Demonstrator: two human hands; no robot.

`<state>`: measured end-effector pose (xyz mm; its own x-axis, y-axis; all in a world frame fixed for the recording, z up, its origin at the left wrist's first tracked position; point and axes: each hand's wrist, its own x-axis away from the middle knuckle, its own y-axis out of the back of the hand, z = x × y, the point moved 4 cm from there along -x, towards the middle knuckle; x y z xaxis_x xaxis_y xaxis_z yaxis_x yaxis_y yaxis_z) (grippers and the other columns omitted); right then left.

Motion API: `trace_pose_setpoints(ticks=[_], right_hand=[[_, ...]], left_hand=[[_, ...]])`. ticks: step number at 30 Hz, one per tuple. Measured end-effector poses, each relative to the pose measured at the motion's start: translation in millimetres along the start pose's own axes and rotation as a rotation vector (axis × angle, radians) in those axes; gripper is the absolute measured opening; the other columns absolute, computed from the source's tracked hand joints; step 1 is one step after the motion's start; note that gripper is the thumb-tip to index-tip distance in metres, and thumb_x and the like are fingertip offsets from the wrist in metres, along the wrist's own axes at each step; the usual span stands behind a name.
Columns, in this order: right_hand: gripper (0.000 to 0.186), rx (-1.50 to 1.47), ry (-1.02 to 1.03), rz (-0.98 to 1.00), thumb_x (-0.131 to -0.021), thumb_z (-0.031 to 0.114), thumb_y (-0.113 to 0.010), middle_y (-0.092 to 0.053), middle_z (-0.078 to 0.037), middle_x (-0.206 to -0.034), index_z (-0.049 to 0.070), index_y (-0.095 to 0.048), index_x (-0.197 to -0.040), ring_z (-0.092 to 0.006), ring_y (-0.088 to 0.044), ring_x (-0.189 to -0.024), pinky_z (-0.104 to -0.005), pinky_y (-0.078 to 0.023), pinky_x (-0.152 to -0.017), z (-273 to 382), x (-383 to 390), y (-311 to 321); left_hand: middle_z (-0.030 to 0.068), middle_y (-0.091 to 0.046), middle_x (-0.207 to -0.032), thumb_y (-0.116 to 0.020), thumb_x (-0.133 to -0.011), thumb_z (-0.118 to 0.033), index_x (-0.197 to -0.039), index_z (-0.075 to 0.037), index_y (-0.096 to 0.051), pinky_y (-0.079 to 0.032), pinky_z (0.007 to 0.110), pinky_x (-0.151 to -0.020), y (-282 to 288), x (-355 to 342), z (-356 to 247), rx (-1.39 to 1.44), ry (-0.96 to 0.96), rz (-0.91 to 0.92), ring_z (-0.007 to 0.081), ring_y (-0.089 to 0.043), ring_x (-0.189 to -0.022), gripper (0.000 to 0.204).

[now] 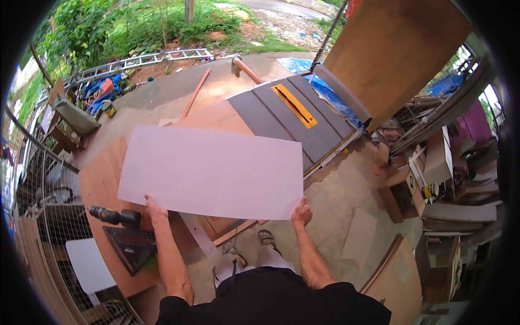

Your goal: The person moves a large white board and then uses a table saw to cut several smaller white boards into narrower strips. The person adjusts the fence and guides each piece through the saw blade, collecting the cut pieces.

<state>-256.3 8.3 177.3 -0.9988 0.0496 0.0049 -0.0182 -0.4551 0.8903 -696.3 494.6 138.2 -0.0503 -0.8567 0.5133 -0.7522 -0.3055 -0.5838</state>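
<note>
A pale pinkish-white rectangular board [211,170] is held out level in front of me. My left hand [156,208] grips its near left corner, and my right hand [300,211] grips its near right corner. Under its left side is a plywood worktop [97,179] with a black-and-yellow cordless drill [111,215] and a dark triangular square [130,246] beside my left forearm. Beyond the board is a grey table saw [271,119] with a yellow insert [292,105] in its top, next to a tan wooden surface [208,116].
An aluminium ladder [130,62] and a pile of blue and red items [105,89] lie at the back left. A tall brown sheet [390,49] stands at the back right. Wooden boxes [403,197] and leaning boards [398,276] line the right. Wire mesh [49,189] runs along the left.
</note>
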Motion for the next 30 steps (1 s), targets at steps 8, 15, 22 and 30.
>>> trace_pose_setpoints(ticks=[8, 15, 22, 30], right_hand=[[0.079, -0.058, -0.018, 0.026, -0.121, 0.062, -0.030, -0.081, -0.033, -0.104, 0.004, -0.085, -0.117, -0.0574, -0.078, -0.099, -0.0681, -0.060, -0.088, 50, 75, -38], [0.066, 0.006, 0.274, 0.208, -0.123, 0.047, -0.036, -0.080, -0.034, -0.115, -0.004, -0.078, -0.124, -0.0566, -0.076, -0.108, -0.0609, -0.059, -0.093, 31, 79, -59], [0.070, -0.267, 0.499, 0.496, -0.122, 0.051, -0.038, -0.079, -0.035, -0.124, -0.007, -0.075, -0.135, -0.0545, -0.074, -0.116, -0.0608, -0.056, -0.099, 15, 69, -56], [0.082, -0.422, 0.490, 1.053, -0.120, 0.068, -0.036, -0.072, -0.015, -0.076, -0.003, -0.073, -0.101, -0.0282, -0.073, -0.063, -0.0411, -0.059, -0.056, -7, 4, -63]], left_hand=[[0.0199, -0.062, -0.163, -0.060, -0.120, -0.041, -0.164, 0.010, -0.049, -0.052, 0.058, -0.126, 3, -39, -29, 0.051, 0.007, 0.046, 0.0409, -0.062, -0.147, 0.069], [0.0198, -0.072, -0.145, -0.086, -0.106, -0.027, -0.152, 0.011, -0.061, -0.061, 0.054, -0.113, 20, -44, -26, 0.136, -0.081, -0.023, 0.0367, -0.073, -0.126, 0.064], [0.0171, -0.079, -0.129, -0.085, -0.104, -0.044, -0.131, 0.010, -0.074, -0.059, 0.041, -0.100, 27, 73, -61, -0.594, -0.379, -0.276, 0.0263, -0.072, -0.123, 0.062], [0.0052, -0.081, -0.093, -0.076, -0.111, -0.024, -0.117, -0.001, -0.079, -0.060, 0.028, -0.067, 115, 338, 131, -0.195, -0.262, -0.386, 0.0111, -0.073, -0.076, 0.025]])
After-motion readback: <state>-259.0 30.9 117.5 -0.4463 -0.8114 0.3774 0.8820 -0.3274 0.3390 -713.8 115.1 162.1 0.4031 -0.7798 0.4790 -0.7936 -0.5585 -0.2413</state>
